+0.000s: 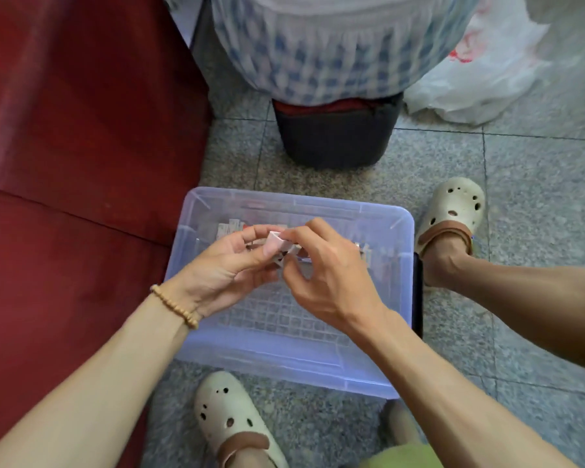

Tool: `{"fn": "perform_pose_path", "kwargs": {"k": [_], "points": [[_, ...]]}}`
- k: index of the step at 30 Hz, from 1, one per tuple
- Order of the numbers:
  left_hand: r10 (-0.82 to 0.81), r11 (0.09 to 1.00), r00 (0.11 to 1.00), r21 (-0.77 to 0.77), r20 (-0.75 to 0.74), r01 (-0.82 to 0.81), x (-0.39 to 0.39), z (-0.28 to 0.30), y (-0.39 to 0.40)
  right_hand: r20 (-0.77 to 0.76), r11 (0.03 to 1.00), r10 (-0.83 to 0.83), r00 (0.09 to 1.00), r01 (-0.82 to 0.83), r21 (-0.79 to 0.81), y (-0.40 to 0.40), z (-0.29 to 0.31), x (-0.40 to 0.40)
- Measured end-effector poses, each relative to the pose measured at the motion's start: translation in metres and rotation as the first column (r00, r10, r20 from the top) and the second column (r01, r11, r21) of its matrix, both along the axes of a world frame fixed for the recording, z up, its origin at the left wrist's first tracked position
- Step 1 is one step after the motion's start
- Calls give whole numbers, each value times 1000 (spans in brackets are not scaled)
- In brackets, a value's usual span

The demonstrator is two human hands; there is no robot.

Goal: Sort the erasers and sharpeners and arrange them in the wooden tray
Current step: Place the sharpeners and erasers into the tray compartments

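Both forearms reach out over a clear plastic bin (pixel 379 363) on the tiled floor, a pale clog (pixel 230 417) planted just near of it. Above the bin, the left hand (pixel 223 268) and right hand (pixel 331 275) meet, fingertips of each pinching a small white piece (pixel 276 243), eraser or wrapper, I cannot tell. More small items lie jumbled at the bin's far end (pixel 232 228). No wooden tray shows anywhere, so by my reckoning the sorting has barely begun and all the arranging remains.
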State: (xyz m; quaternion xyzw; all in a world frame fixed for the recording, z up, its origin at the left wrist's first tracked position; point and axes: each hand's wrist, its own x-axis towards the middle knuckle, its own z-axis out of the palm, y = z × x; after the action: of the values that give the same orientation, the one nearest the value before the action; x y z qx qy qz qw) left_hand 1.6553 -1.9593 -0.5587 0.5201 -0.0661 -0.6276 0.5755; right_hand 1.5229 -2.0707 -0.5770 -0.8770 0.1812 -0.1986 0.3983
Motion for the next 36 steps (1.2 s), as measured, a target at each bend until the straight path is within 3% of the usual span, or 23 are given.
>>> {"fn": "perform_pose_path", "kwargs": {"k": [7,15,25,30,33,36], "points": [[352,934,936,-58,11,-351,-7,46,37,164,996,60,985,-70,53,29,41,28],[726,684,687,-60,-48,-727,-21,103,73,271,973,211,939,-227,28,70,90,72],[866,454,408,-115,291,-883,-29,177,153,387,863,438,812,-501,74,156,156,103],[902,348,276,-181,331,-920,-30,208,199,342,743,639,689,-668,-42,193,194,119],[925,276,200,-211,322,-938,-27,222,227,316,677,694,646,-735,15,218,216,128],[970,155,107,-213,220,-965,-23,230,256,306,624,726,616,-777,83,250,232,138]]}}
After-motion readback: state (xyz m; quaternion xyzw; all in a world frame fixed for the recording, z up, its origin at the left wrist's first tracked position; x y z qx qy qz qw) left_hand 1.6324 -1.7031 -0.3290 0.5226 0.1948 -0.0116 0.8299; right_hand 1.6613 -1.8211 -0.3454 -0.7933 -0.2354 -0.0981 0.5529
